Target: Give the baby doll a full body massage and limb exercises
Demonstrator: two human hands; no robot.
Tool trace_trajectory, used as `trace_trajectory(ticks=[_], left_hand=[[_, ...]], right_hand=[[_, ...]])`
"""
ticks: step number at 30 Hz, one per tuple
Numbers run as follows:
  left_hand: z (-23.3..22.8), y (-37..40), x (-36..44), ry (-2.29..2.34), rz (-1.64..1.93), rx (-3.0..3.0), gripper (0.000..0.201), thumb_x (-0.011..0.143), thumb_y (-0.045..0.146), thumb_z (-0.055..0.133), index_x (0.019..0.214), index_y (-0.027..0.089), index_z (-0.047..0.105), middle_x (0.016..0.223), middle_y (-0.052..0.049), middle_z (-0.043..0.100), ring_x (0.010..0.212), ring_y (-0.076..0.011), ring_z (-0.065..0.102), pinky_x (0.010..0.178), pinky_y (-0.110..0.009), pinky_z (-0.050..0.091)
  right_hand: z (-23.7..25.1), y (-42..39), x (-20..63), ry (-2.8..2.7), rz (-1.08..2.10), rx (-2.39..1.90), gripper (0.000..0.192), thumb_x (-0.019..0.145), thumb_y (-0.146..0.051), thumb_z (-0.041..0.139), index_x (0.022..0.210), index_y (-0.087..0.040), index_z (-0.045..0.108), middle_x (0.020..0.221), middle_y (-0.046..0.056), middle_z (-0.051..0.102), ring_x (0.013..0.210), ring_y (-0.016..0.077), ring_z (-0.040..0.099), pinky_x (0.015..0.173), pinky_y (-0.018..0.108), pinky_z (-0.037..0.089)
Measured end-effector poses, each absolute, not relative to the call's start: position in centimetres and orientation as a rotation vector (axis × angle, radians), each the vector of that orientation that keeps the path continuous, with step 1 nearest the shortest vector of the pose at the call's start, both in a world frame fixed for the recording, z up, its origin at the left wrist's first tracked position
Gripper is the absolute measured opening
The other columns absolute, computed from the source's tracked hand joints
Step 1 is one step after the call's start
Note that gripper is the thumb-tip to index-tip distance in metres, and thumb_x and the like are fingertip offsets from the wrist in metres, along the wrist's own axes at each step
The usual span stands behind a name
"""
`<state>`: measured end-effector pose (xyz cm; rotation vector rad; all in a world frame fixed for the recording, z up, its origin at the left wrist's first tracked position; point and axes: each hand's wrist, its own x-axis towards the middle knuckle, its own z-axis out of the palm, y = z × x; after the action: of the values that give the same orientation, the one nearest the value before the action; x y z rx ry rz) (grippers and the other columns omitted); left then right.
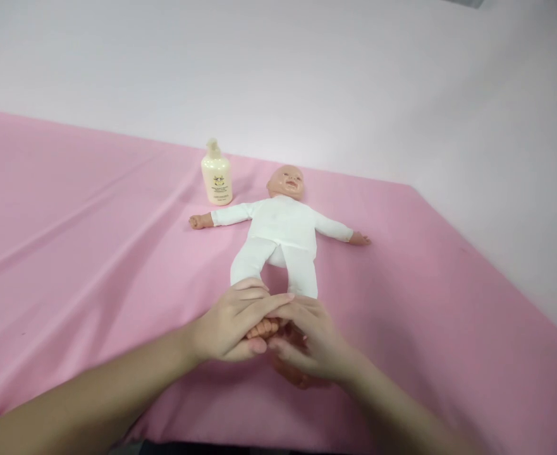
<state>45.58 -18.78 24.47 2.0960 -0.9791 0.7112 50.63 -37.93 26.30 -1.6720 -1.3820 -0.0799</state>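
A baby doll (282,230) in a white suit lies on its back on the pink cloth (79,253), arms spread, head pointing away from me. My left hand (233,322) and my right hand (309,341) meet at the doll's feet and close around them. A doll foot (263,328) shows between my fingers; the other foot is mostly hidden under my right hand. A cream pump bottle (217,175) stands upright just left of the doll's head, well beyond both hands.
The pink cloth covers the whole table, with long creases on the left side. A plain white wall rises behind it. The cloth's right edge runs diagonally down toward the lower right corner.
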Motion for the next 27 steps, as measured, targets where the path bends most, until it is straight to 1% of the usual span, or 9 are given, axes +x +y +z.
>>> trace_trajectory(ticks=[3,7,9,12,15,17,22,25,27], left_hand=[[24.47,-18.63,45.6,-0.987,0.716,2.116,0.069,0.098,0.064,0.03,0.148,0.017,0.038,0.091,-0.007,0.068,0.082,-0.0205,0.062,0.089,-0.04,0.049],[24.51,-18.4,45.6,-0.99,0.666,2.181,0.071,0.095,0.063,0.043,0.149,0.018,0.034,0.099,-0.008,0.069,0.088,-0.0215,0.063,0.093,-0.041,0.048],[24.44,-18.29,45.66,-0.978,0.661,2.205,0.073,0.092,0.064,0.047,0.148,0.018,0.035,0.101,-0.008,0.068,0.088,-0.0217,0.064,0.095,-0.042,0.047],[24.28,-18.21,45.83,-0.985,0.688,2.215,0.086,0.083,0.072,0.055,0.148,0.019,0.035,0.102,-0.009,0.068,0.09,-0.0235,0.063,0.095,-0.044,0.046],[24.28,-18.35,45.92,-0.992,0.747,2.214,0.096,0.077,0.074,0.062,0.149,0.019,0.033,0.103,-0.009,0.069,0.093,-0.025,0.063,0.094,-0.045,0.047],[24.41,-18.54,45.87,-0.962,0.791,2.229,0.094,0.077,0.071,0.065,0.149,0.019,0.033,0.105,-0.009,0.068,0.094,-0.0251,0.063,0.095,-0.045,0.047],[24.68,-18.8,45.64,-0.913,0.865,2.287,0.081,0.083,0.059,0.067,0.146,0.017,0.038,0.105,-0.01,0.068,0.096,-0.0238,0.063,0.095,-0.045,0.047],[24.72,-18.74,45.63,-0.932,0.892,2.292,0.079,0.085,0.059,0.064,0.146,0.015,0.037,0.105,-0.011,0.067,0.096,-0.0245,0.063,0.092,-0.045,0.049],[24.82,-18.7,45.63,-0.95,0.909,2.27,0.078,0.087,0.057,0.061,0.146,0.012,0.037,0.108,-0.013,0.067,0.097,-0.0257,0.063,0.091,-0.046,0.05]], right_hand=[[26.29,-37.93,50.57,-1.366,-0.045,-1.709,0.017,0.091,-0.034,0.061,0.103,-0.022,0.062,0.074,-0.001,0.067,0.064,0.0117,0.059,0.063,0.024,0.048],[26.74,-38.07,50.47,-1.296,0.002,-1.711,0.016,0.095,-0.037,0.057,0.093,-0.022,0.061,0.075,-0.001,0.069,0.066,0.0115,0.062,0.063,0.023,0.049],[26.93,-38.17,50.45,-1.278,-0.003,-1.701,0.017,0.096,-0.038,0.056,0.092,-0.022,0.06,0.075,-0.001,0.069,0.066,0.0114,0.063,0.064,0.024,0.05],[27.11,-38.3,50.41,-1.23,-0.019,-1.706,0.019,0.096,-0.04,0.055,0.092,-0.022,0.06,0.073,-0.001,0.068,0.063,0.0114,0.062,0.064,0.024,0.05],[27.2,-38.4,50.34,-1.145,-0.001,-1.717,0.022,0.096,-0.042,0.055,0.091,-0.022,0.062,0.069,-0.002,0.065,0.057,0.0106,0.057,0.056,0.022,0.047],[27.19,-38.45,50.29,-1.108,0.013,-1.704,0.023,0.096,-0.042,0.055,0.091,-0.021,0.063,0.068,-0.002,0.064,0.056,0.0102,0.056,0.052,0.021,0.045],[26.92,-38.51,50.25,-1.027,0.013,-1.645,0.015,0.095,-0.038,0.059,0.095,-0.023,0.064,0.07,-0.003,0.065,0.059,0.0101,0.059,0.053,0.02,0.047],[26.87,-38.48,50.26,-1.022,0.035,-1.602,0.013,0.094,-0.036,0.061,0.098,-0.024,0.063,0.071,-0.003,0.065,0.06,0.0099,0.059,0.055,0.02,0.048],[26.89,-38.42,50.25,-1.036,0.053,-1.604,0.015,0.093,-0.036,0.061,0.101,-0.023,0.062,0.072,-0.003,0.065,0.061,0.0104,0.059,0.055,0.021,0.048]])
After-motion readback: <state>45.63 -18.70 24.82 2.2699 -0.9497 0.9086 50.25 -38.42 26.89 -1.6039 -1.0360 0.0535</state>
